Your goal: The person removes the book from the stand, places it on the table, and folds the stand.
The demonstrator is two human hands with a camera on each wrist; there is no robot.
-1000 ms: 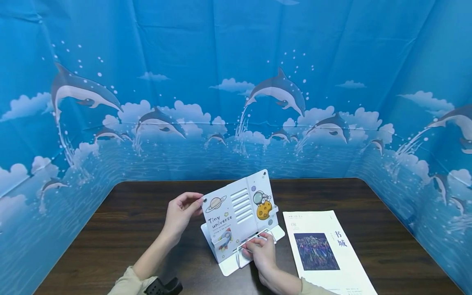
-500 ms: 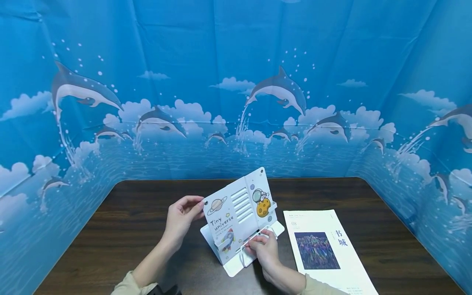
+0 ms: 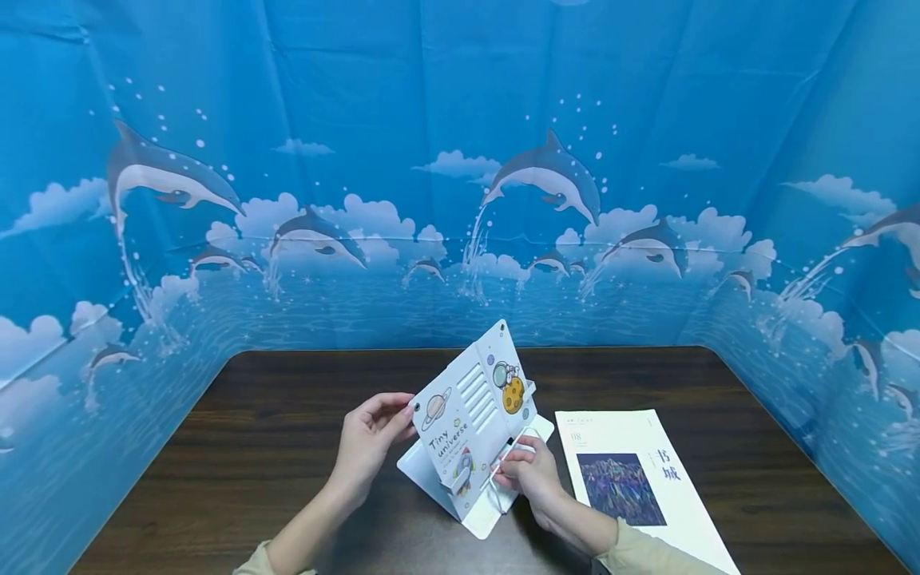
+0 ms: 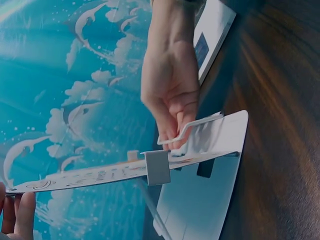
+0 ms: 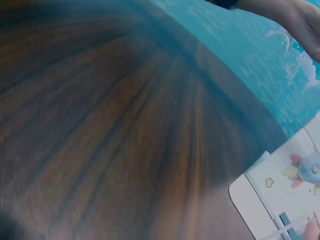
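A white folding book stand (image 3: 470,399) printed with a planet, a rocket and an astronaut stands tilted on the table, turned at an angle. My left hand (image 3: 368,443) pinches the upper left corner of its panel between thumb and fingers. At the lower ledge, my right hand (image 3: 535,477) holds the white wire page holder (image 3: 496,491) with its fingertips. The left wrist view shows the panel edge-on, with a small white clip (image 4: 158,168) on it and the base plate (image 4: 200,200) beneath. Only a right fingertip (image 5: 311,232) shows in the right wrist view.
A white-covered book (image 3: 683,511) with a dark picture lies flat to the right of the stand, close to my right forearm. The dark wooden table (image 3: 237,455) reaches back to a blue dolphin-printed curtain (image 3: 402,120).
The stand has turned: its upper left corner has moved right and nearer, its upper right corner slightly left. Both hands have shifted to the right, keeping their holds.
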